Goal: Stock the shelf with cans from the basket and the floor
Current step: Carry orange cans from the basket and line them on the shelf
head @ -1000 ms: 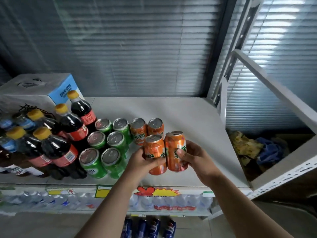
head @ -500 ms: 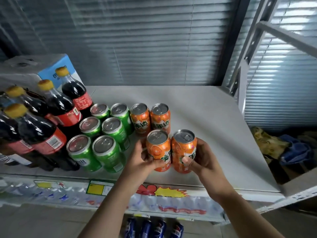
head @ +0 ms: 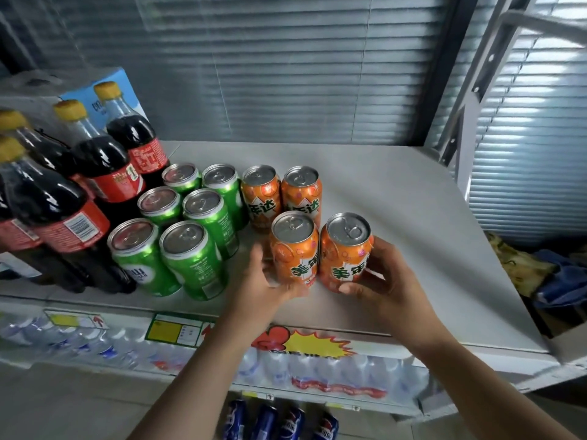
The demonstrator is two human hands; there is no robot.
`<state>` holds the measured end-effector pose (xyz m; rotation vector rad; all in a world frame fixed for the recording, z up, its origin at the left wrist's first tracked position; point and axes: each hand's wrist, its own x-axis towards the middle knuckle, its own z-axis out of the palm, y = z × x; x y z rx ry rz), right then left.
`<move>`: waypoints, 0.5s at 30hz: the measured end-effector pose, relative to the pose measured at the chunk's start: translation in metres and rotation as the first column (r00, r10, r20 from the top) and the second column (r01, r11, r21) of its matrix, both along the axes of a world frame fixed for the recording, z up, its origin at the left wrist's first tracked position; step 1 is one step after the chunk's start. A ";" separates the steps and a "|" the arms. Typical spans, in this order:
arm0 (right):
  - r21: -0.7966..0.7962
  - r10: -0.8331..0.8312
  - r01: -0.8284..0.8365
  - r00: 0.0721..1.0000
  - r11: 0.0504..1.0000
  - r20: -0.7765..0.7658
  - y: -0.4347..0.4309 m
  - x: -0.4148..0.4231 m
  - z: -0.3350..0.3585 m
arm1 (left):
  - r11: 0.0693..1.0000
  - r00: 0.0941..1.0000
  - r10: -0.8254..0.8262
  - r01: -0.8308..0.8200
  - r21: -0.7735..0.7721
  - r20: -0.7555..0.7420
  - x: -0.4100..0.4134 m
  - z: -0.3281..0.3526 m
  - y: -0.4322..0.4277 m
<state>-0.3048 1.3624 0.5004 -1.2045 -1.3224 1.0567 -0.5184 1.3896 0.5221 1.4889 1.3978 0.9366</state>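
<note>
- Nearest, blue cans (head: 279, 422) on a lower level were cut off by the frame's bottom edge. Blurred water bottles (head: 317, 369) sat just above them.
- My left hand (head: 266, 284) curled around the left orange can (head: 293, 249) and my right hand (head: 381, 281) around the right orange can (head: 344, 252). The two cans touched, upright over the shelf (head: 413, 217), and my fingers hid their bases.
- Just behind stood two more orange cans (head: 262, 198), with six green cans (head: 203, 223) to their left.
- Far left, cola bottles (head: 104, 173) partly hid a blue box (head: 124, 87).

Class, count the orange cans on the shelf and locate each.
4. The back-left orange can and back-right orange can stand beside the green cans. The left hand grips the front-left orange can, the right hand the front-right orange can. None seems hidden.
</note>
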 end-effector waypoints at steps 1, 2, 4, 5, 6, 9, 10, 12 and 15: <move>0.009 -0.023 0.023 0.999 1.000 0.022 0.002 -0.001 -0.002 | 0.999 0.999 0.039 -0.039 0.022 -0.007 0.002 -0.002 -0.001; 0.013 -0.043 0.043 0.998 0.999 0.036 0.003 -0.001 -0.002 | 0.996 0.997 0.078 -0.078 0.044 0.000 0.004 -0.004 -0.001; 0.018 -0.063 0.062 0.997 0.998 0.049 0.006 -0.003 -0.002 | 0.986 0.989 0.144 -0.145 0.078 0.018 0.006 -0.004 0.000; 0.018 -0.065 0.064 0.996 0.998 0.054 0.008 -0.004 -0.001 | 0.982 0.986 0.164 -0.166 0.090 0.022 0.005 -0.006 0.000; 0.015 -0.069 0.069 0.996 0.998 0.063 0.009 -0.005 0.000 | 0.979 0.985 0.172 -0.173 0.104 0.015 0.004 -0.007 -0.001; 0.026 -0.084 0.082 0.992 0.996 0.091 0.013 -0.007 0.002 | 0.971 0.980 0.199 -0.197 0.133 -0.008 0.003 -0.008 -0.006; 0.029 -0.086 0.083 0.992 0.996 0.097 0.013 -0.008 0.003 | 0.969 0.978 0.208 -0.205 0.135 -0.007 0.004 -0.008 -0.007; 0.036 -0.089 0.085 0.991 0.996 0.099 0.014 -0.010 0.004 | 0.966 0.975 0.223 -0.222 0.130 0.006 0.006 -0.008 -0.008; 0.044 -0.098 0.093 0.989 0.995 0.110 0.015 -0.016 0.004 | 0.960 0.966 0.256 -0.256 0.113 0.017 0.007 -0.011 -0.007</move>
